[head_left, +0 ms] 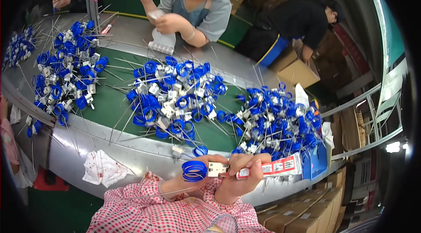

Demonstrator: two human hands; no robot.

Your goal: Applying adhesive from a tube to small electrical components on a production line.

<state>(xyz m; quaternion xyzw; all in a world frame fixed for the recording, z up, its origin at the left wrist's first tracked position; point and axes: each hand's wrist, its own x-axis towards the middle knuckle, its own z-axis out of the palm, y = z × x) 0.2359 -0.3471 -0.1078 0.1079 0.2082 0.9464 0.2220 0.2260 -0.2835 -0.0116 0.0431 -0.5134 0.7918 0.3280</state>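
Note:
In front of my chest, my left hand (179,184) is closed around a capillary thermostat (217,169), a small white block with a coil of blue tubing (194,170) and a thin metal rod trailing left. My right hand (242,172) is wrapped round a flattened red-and-white printed tube (280,167), its flat end pointing right. The tube's other end is hidden by my fingers, close to the white block. Beyond my hands, a heap of similar thermostats (175,97) lies on the green belt (112,64).
More thermostats pile up at left (66,71) and at right (280,123). A stained white cloth (103,168) lies on the metal edge. At right sits a blue bin (316,165). Across the belt, one co-worker (193,14) raises a hand; another (294,27) bends over a cardboard box (298,71).

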